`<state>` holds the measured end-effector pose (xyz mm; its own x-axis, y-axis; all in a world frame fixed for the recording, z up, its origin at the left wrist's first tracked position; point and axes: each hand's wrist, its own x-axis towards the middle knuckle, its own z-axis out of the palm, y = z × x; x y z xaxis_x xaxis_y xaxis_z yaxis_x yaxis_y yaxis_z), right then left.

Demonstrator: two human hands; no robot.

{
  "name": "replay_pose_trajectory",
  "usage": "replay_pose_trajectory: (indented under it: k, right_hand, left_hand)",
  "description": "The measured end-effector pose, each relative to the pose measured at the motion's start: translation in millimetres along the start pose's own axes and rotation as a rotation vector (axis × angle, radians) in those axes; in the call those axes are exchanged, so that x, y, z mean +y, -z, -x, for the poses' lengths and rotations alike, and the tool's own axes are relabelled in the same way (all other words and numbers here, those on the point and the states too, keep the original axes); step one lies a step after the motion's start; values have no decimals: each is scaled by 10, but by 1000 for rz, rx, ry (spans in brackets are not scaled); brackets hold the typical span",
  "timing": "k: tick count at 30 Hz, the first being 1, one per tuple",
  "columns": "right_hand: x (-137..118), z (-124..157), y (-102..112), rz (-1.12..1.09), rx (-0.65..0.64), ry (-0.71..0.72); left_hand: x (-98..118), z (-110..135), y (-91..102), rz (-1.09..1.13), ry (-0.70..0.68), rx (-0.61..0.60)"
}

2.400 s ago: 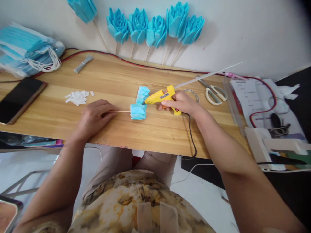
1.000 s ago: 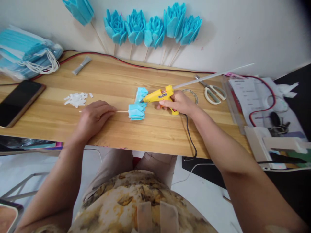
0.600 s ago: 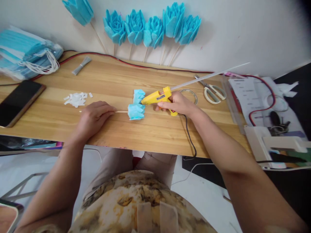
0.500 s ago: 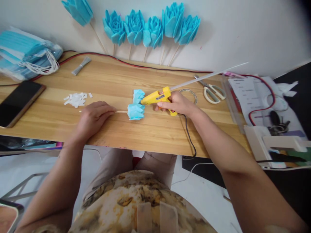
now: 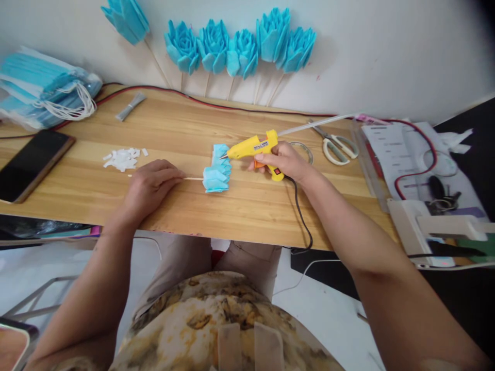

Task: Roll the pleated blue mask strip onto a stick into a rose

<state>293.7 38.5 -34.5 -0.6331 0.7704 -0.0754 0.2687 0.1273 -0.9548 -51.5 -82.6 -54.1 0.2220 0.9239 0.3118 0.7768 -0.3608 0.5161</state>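
My left hand (image 5: 157,183) is closed on a thin wooden stick (image 5: 193,179) lying level over the table. On the stick's right end sits a partly rolled light-blue fabric flower (image 5: 215,179), with a loose petal strip (image 5: 220,153) stretching away from it on the far side. My right hand (image 5: 284,159) grips a yellow hot glue gun (image 5: 251,148) by its handle, fingers at the orange trigger. The gun's nozzle points left, at or just above the petal strip; I cannot tell whether it touches. A long clear glue stick (image 5: 313,123) sticks out of the gun's back.
Several finished blue flowers (image 5: 214,46) lean on the wall behind the table (image 5: 185,211). At left are a phone (image 5: 33,162), face masks (image 5: 42,85), white scraps (image 5: 122,158) and grey ties (image 5: 130,106). Scissors (image 5: 336,147) and a tape roll (image 5: 303,152) lie at right.
The glue gun has tilted and its nozzle has shifted slightly left and away from me along the petal strip. My left hand and the stick have barely moved.
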Motion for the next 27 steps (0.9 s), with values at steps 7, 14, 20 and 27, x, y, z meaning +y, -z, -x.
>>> replay_pose_trajectory:
  k: [7,14,20,27]
  right_hand:
    - [10,-4,-12,6,-10,33]
    - [9,6,-18,111,-9,38]
    - [53,-6,-12,214,-28,51]
    - [62,-5,-24,201,-40,68]
  left_hand:
    - [10,-1,-13,-2,-48,40]
    - [19,-6,-12,-9,-40,35]
    - [38,-5,-9,16,-46,46]
    - [74,-6,25,37,-45,49]
